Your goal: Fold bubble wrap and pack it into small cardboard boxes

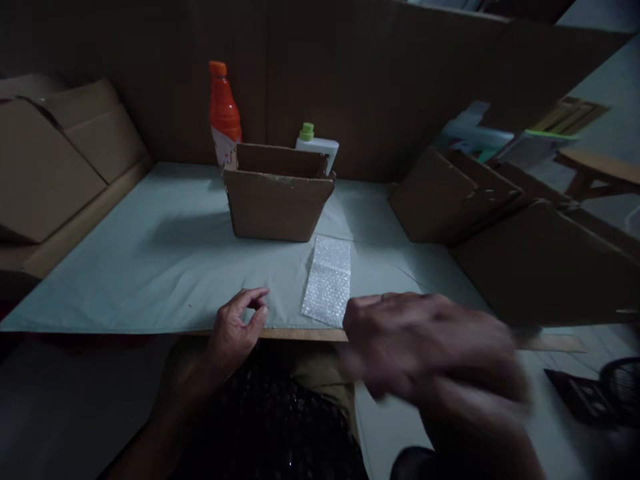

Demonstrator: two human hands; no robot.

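My left hand (237, 328) rests at the table's front edge, its thumb and index finger curved apart with nothing between them. A flat sheet of bubble wrap (329, 280) lies on the cloth to its right. My right hand (430, 347) hovers in front of the edge, close to the camera and just right of the bubble wrap. Motion smears it, and its fingers cannot be made out. Behind the bubble wrap stands a cardboard box (277, 208) with an open top.
An orange bottle (225, 110) and a white bottle with a green cap (320, 145) stand behind the box. More cardboard boxes (450, 200) fill the right side. At the left are other cardboard pieces (55, 167). A pale cloth (190, 267) covers the table.
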